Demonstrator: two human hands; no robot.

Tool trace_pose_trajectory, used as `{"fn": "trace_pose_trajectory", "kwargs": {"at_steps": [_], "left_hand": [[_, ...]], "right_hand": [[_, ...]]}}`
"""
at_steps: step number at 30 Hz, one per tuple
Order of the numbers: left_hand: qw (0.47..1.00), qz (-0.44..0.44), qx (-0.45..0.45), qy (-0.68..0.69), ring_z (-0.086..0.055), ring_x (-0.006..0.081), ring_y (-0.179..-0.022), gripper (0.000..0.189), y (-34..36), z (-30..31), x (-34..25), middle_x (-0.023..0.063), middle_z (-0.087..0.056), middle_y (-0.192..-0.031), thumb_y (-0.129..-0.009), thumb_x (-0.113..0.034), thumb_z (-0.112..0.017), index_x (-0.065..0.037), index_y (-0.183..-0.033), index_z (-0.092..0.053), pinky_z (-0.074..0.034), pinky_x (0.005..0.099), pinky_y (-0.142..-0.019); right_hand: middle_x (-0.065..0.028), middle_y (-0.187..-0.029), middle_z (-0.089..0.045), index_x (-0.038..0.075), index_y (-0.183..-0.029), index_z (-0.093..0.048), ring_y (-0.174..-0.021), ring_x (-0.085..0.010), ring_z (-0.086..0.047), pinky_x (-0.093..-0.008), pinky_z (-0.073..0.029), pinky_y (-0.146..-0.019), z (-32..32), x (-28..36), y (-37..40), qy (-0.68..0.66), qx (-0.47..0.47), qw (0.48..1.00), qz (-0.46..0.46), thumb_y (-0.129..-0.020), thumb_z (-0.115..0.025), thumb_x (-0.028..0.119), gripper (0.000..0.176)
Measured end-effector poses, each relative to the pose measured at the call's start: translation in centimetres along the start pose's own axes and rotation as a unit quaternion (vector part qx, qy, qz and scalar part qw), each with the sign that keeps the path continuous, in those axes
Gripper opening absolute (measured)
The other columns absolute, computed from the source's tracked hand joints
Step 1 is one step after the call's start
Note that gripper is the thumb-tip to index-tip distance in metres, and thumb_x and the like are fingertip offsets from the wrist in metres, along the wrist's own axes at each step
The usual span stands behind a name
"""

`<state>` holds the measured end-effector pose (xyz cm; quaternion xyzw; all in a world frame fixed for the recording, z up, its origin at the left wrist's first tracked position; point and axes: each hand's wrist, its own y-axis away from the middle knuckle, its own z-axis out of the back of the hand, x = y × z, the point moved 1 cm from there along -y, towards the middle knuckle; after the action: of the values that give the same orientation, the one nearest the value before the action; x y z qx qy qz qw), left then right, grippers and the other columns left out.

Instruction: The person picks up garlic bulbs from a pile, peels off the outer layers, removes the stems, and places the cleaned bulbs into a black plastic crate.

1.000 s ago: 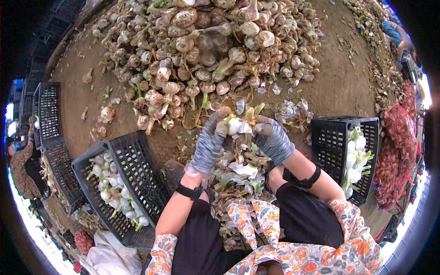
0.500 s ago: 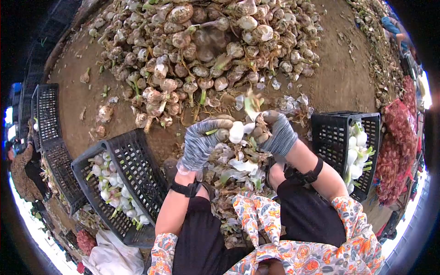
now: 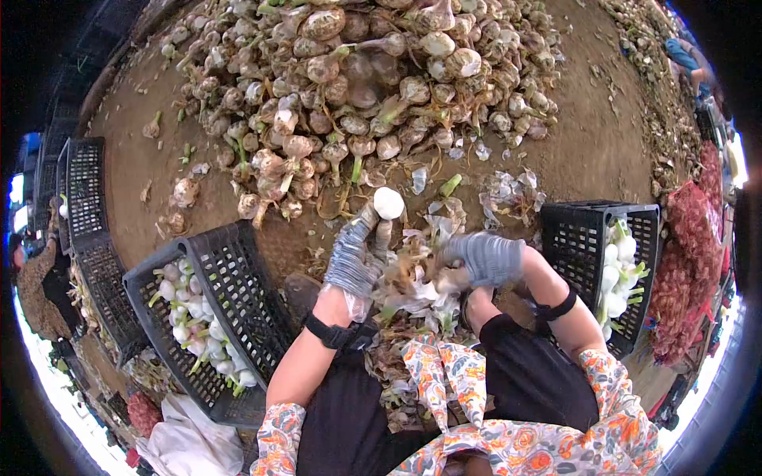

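A clean white garlic bulb (image 3: 388,203) is held up at the fingertips of my left hand (image 3: 355,252), which wears a grey knit glove. My right hand (image 3: 482,259), gloved the same way, is over the heap of loose garlic skins (image 3: 421,295) between my knees. Motion smears its fingers, so whether any skin is in them cannot be made out. Ahead of both hands lies a large pile of dirty, unpeeled garlic bulbs (image 3: 295,147). A cut green stem piece (image 3: 450,186) rests on the ground just beyond the skins.
On my left, a tilted black crate (image 3: 242,293) holds white garlic with green stems. Another such crate (image 3: 575,246) stands on my right, beside red mesh sacks (image 3: 686,262). More black crates (image 3: 83,190) are at far left, near a person (image 3: 40,293). Another person (image 3: 689,59) is at upper right.
My hands have moved apart. My left hand has lifted the white bulb a little away and left; my right hand has dropped toward the skins. The skin and stem have come off the bulb.
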<state>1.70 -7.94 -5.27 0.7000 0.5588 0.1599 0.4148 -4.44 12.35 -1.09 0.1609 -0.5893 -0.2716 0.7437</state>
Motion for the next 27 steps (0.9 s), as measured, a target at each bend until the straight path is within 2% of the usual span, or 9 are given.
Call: {"fn": "trace_pose_trajectory", "kwargs": {"at_steps": [3, 4, 9, 11, 20, 21, 23, 25, 27], "left_hand": [[0.970, -0.098, 0.013, -0.221, -0.058, 0.0121, -0.082, 0.035, 2.2, 0.5, -1.8, 0.0058, -0.061, -0.088, -0.082, -0.029, -0.063, -0.005, -0.107, -0.059, -0.051, 0.0249, -0.051], [0.942, -0.175, -0.013, -0.285, -0.058, 0.0119, -0.083, 0.036, 3.5, 0.3, -2.8, 0.0052, -0.061, -0.086, -0.081, -0.030, -0.064, -0.004, -0.106, -0.059, -0.050, 0.0243, -0.053], [0.732, -0.430, -0.273, -0.452, -0.059, 0.0128, -0.078, 0.035, 14.6, 3.6, -10.1, 0.0051, -0.060, -0.089, -0.079, -0.029, -0.064, -0.001, -0.100, -0.061, -0.048, 0.0231, -0.053], [0.652, -0.491, -0.369, -0.445, -0.058, 0.0190, -0.087, 0.026, 19.0, 8.3, -12.7, 0.0126, -0.061, -0.096, -0.080, -0.018, -0.062, 0.000, -0.098, -0.061, -0.049, 0.0316, -0.080], [0.493, -0.468, -0.244, -0.692, -0.054, 0.0293, -0.099, 0.045, 13.0, 1.6, -11.2, 0.0156, -0.057, -0.108, -0.073, -0.015, -0.068, -0.003, -0.113, -0.052, -0.042, 0.0354, -0.090], [0.497, -0.448, -0.181, -0.721, -0.054, 0.0312, -0.100, 0.049, 9.0, 3.6, -11.0, 0.0166, -0.056, -0.109, -0.073, -0.016, -0.068, -0.004, -0.117, -0.050, -0.042, 0.0360, -0.090], [0.429, -0.345, -0.237, -0.800, -0.054, 0.0329, -0.100, 0.049, 3.6, 4.4, -10.7, 0.0178, -0.056, -0.109, -0.074, -0.017, -0.067, -0.006, -0.118, -0.050, -0.043, 0.0376, -0.088], [0.355, -0.303, -0.288, -0.836, -0.055, 0.0338, -0.099, 0.050, -1.7, 7.8, -10.6, 0.0189, -0.055, -0.111, -0.074, -0.019, -0.067, -0.008, -0.119, -0.049, -0.044, 0.0392, -0.088], [0.372, -0.263, -0.283, -0.844, -0.055, 0.0334, -0.098, 0.045, -3.1, 7.8, -11.0, 0.0187, -0.056, -0.108, -0.075, -0.019, -0.066, -0.008, -0.117, -0.052, -0.044, 0.0392, -0.086]], "right_hand": [[-0.0175, -0.090, -0.063, 0.006, -0.099, -0.064, -0.088, -0.0336, -0.059, -0.0373, -0.047, -0.078, 0.6, -0.4, -1.7, 0.152, -0.100, 0.974, -0.136, -0.080, -0.060, 0.037, 0.036], [-0.0220, -0.078, -0.061, 0.002, -0.088, -0.064, -0.078, -0.0378, -0.059, -0.0427, -0.047, -0.072, 0.6, -0.6, -1.9, 0.119, -0.187, 0.973, -0.069, -0.081, -0.054, 0.041, 0.041], [-0.0186, -0.081, -0.061, 0.003, -0.087, -0.062, -0.079, -0.0349, -0.059, -0.0424, -0.047, -0.070, 1.9, -1.2, -4.8, 0.194, -0.264, 0.943, -0.063, -0.075, -0.062, 0.030, 0.030], [-0.0192, -0.077, -0.059, 0.001, -0.083, -0.058, -0.077, -0.0359, -0.058, -0.0439, -0.046, -0.069, 2.5, -0.7, -5.8, 0.251, -0.327, 0.911, -0.029, -0.076, -0.061, 0.028, 0.028], [-0.0147, -0.080, -0.062, 0.007, -0.094, -0.058, -0.082, -0.0306, -0.062, -0.0390, -0.048, -0.070, 1.6, 1.4, -10.1, 0.165, -0.133, 0.977, 0.006, -0.078, -0.059, 0.024, 0.023], [-0.0165, -0.097, -0.061, 0.009, -0.109, -0.055, -0.087, -0.0312, -0.061, -0.0381, -0.049, -0.075, 0.1, 0.4, -10.5, 0.132, -0.059, 0.989, 0.021, -0.077, -0.059, 0.017, 0.033], [-0.0207, -0.117, -0.051, 0.011, -0.125, -0.044, -0.095, -0.0349, -0.058, -0.0388, -0.048, -0.080, -2.0, 1.1, -10.0, 0.300, -0.004, 0.953, -0.030, -0.075, -0.058, 0.011, 0.052], [-0.0242, -0.125, -0.043, 0.011, -0.133, -0.036, -0.100, -0.0383, -0.055, -0.0412, -0.046, -0.082, -2.7, 0.2, -9.3, 0.378, -0.029, 0.923, -0.061, -0.074, -0.059, 0.010, 0.064], [-0.0230, -0.120, -0.047, 0.011, -0.131, -0.039, -0.101, -0.0377, -0.054, -0.0429, -0.046, -0.083, -1.9, 0.2, -8.5, 0.271, -0.147, 0.949, -0.063, -0.074, -0.059, 0.013, 0.060]]}}
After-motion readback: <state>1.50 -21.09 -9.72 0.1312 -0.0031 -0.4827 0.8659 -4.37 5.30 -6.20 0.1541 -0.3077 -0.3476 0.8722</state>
